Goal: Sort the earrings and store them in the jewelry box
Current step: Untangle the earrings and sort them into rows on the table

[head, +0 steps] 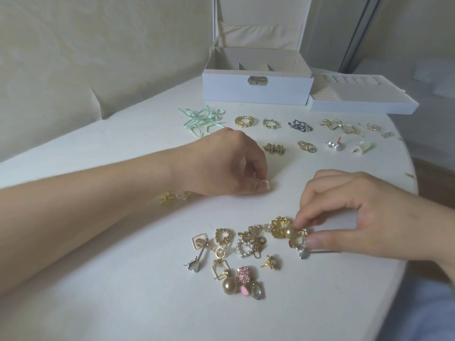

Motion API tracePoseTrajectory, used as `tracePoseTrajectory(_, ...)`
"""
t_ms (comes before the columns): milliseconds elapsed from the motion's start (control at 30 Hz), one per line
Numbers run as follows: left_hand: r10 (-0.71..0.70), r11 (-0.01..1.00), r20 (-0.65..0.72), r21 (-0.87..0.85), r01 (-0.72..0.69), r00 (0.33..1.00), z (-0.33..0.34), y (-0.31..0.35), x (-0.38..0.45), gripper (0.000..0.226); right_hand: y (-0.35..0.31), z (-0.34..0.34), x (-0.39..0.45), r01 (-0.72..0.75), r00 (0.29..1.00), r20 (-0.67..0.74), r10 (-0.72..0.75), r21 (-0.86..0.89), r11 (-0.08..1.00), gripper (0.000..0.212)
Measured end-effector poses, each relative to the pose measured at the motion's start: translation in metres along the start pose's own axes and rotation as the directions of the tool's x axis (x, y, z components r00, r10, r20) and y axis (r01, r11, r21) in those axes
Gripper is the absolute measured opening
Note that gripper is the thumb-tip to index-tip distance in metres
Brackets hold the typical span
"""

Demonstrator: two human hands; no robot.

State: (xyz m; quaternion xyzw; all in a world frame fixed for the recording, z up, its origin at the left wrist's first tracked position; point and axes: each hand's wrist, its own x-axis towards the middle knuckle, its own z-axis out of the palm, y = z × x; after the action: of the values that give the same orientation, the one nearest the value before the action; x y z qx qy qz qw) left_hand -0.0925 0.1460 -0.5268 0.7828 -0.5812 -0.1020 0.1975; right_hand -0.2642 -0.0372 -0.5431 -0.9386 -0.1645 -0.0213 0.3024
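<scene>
A: What were the hands doing?

B: The left hand (229, 163) rested on the white table (123, 291) with thumb and forefinger pinched on a small pale earring (266, 185). The right hand (364, 212) reached into the loose pile of earrings (246, 252) near the front, its fingertips (299, 221) closed narrowly around a gold pearl-ball earring (290, 232) at the pile's right edge.

A: And the jewelry box?

B: The white jewelry box (257, 88) stood at the far side of the table, lid up, dividers visible inside. Its removable tray (362, 97) lay just beside it on the right.

A: Anything already laid out?

B: Between the box and the hands, pairs sat in rows: mint ribbon earrings (202, 119), gold chain hoops (243, 121), a dark twisted pair (300, 126), gold wire loops (337, 126), then triangular studs (274, 147), linked rings (306, 146) and white studs (362, 147). A yellow flower earring (170, 198) lay beside the left forearm.
</scene>
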Motion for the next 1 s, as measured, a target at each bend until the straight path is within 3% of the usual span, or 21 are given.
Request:
tracePoseTrajectory(133, -0.008, 1.0, -0.003, 0.021, 0.008, 1.0, -0.002, 0.0, 0.0, 0.016, 0.003, -0.003, 0.002, -0.021, 0.999, -0.026, 0.021, 0.002, 1.0, 0.015)
tracePoseTrajectory(267, -0.019, 0.999, -0.025, 0.039, 0.02, 1.0, -0.002, 0.0, 0.0, 0.014, 0.014, -0.004, 0.019, -0.153, 0.94, -0.313, 0.132, -0.045, 0.987, 0.006)
tracePoseTrajectory(367, -0.017, 0.999, -0.037, 0.049, 0.019, 0.999, -0.002, 0.001, 0.0, 0.011, 0.016, 0.004, 0.039, -0.272, 0.88, -0.447, 0.16, -0.199, 0.942, 0.007)
tracePoseTrajectory(467, -0.006, 0.998, -0.052, 0.065, 0.01, 0.999, -0.001, 0.0, 0.0, 0.009, 0.012, 0.012, 0.046, -0.298, 0.88, -0.442, 0.172, -0.234, 0.926, 0.016)
tracePoseTrajectory(767, 0.022, 0.996, -0.053, 0.092, -0.017, 0.998, 0.0, -0.001, 0.0, 0.01, 0.02, 0.007, 0.038, -0.164, 0.947, -0.293, 0.128, -0.101, 0.981, 0.02)
tracePoseTrajectory(1000, 0.031, 0.996, -0.043, 0.088, -0.027, 0.999, -0.002, -0.002, 0.0, 0.008, 0.023, 0.008, 0.041, -0.142, 0.952, -0.279, 0.126, -0.038, 0.989, 0.011)
